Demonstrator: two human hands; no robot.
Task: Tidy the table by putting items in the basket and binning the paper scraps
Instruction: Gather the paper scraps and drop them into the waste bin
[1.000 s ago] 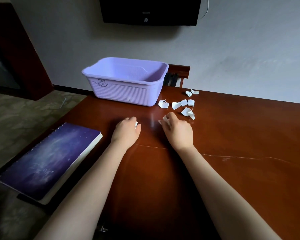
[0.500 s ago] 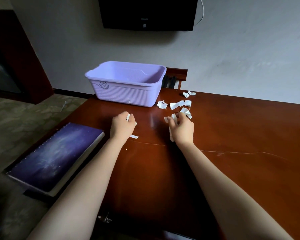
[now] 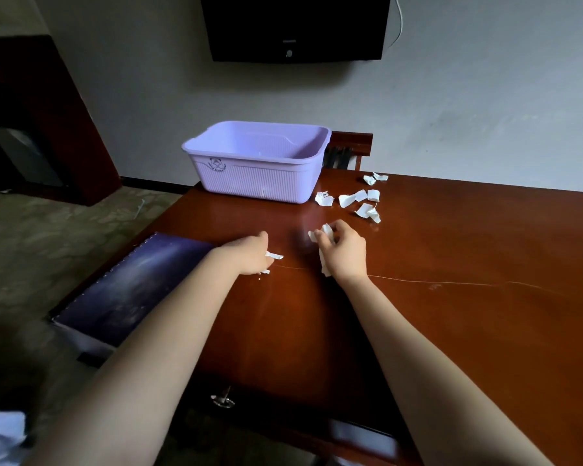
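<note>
A lilac plastic basket (image 3: 249, 179) stands at the table's far left edge. Several white paper scraps (image 3: 352, 198) lie just right of it. My right hand (image 3: 342, 252) is lifted a little off the table, its fingers curled round a bunch of white scraps (image 3: 325, 230). My left hand (image 3: 249, 255) is turned on its side above the table, and white scraps (image 3: 274, 255) stick out of its curled fingers. A dark blue spiral notebook (image 3: 138, 280) lies at the table's left edge, partly under my left forearm.
The brown wooden table (image 3: 451, 280) stretches to the right. A chair back (image 3: 350, 146) shows behind the basket. A black screen (image 3: 297, 26) hangs on the wall. Dark furniture stands at the far left.
Both hands have gathered scraps off the table and risen slightly. My left hand has rolled onto its side. The view has tipped downward.
</note>
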